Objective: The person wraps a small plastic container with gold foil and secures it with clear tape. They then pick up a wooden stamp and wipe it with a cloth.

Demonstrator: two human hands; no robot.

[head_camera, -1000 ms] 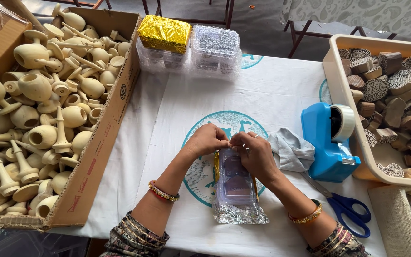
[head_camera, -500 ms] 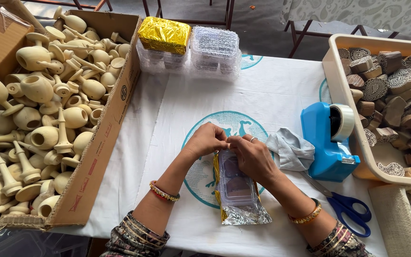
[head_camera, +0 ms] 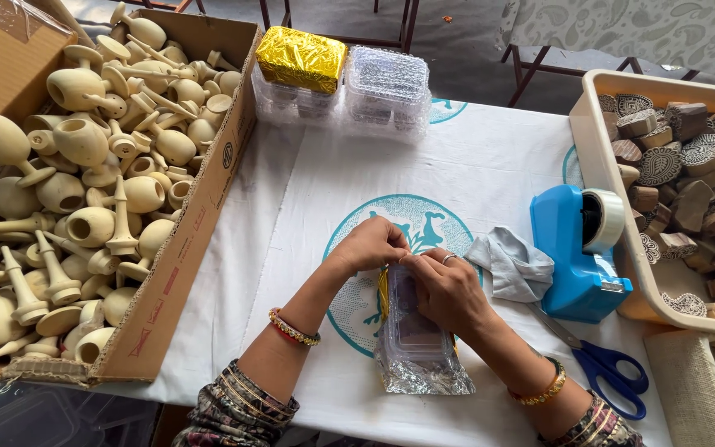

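A cardboard box (head_camera: 167, 290) stood at the left of the table (head_camera: 308, 190), filled to the brim with pale wooden cups (head_camera: 84, 141) on stems and loose wooden pegs, all unpainted and piled every way. At the right a cream plastic tray (head_camera: 597, 182) held carved wooden printing blocks (head_camera: 688, 174), brown, with patterned faces. At the far edge stood stacked clear plastic boxes (head_camera: 386, 87), and beside them another stack with a packet in gold foil (head_camera: 301, 58) on top.

Near the middle of the white printed cloth lay a small clear plastic box (head_camera: 415, 331), long and narrow, with something dark inside. It rested on a sheet of foil (head_camera: 424, 377), silver on the showing side with a gold edge at the left, crumpled around the near end of the box. The left hand (head_camera: 371, 246) and the right hand (head_camera: 448, 290) met at the far end of the box, each grip narrow, fingertips pinching the foil there against the box.

Just right of the hands lay a grey cloth (head_camera: 511, 265), then a blue tape dispenser (head_camera: 577, 257), and nearer the table edge blue-handled scissors (head_camera: 610, 372).
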